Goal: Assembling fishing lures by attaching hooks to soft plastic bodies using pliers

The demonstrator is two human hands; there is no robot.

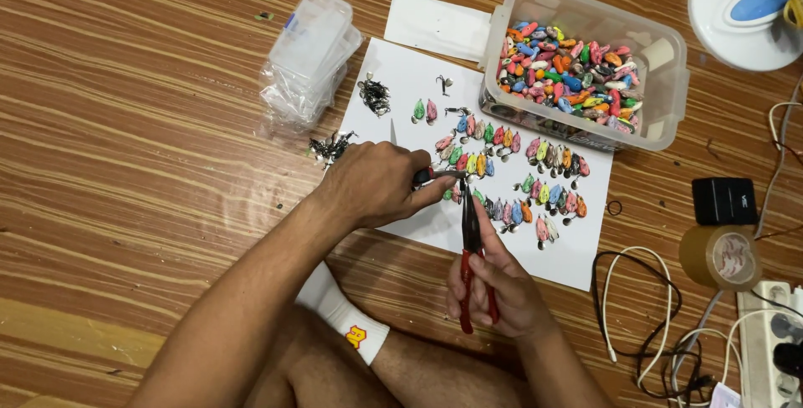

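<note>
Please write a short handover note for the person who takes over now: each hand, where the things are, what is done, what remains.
Left hand: grip pinches a small lure over the white sheet.
Right hand: grip shut on red-handled pliers, tips at that lure.
Done: rows of coloured lures with hooks lie on the sheet.
Left: clear tub holds many lures; hook piles wait at the sheet's left side.

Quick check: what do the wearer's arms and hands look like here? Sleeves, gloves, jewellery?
Both forearms are bare, no sleeves in view. The left hand and right hand have no gloves; no rings, watch or bracelets visible. The only garment seen is a white sock with a small yellow-and-red emblem.
</note>
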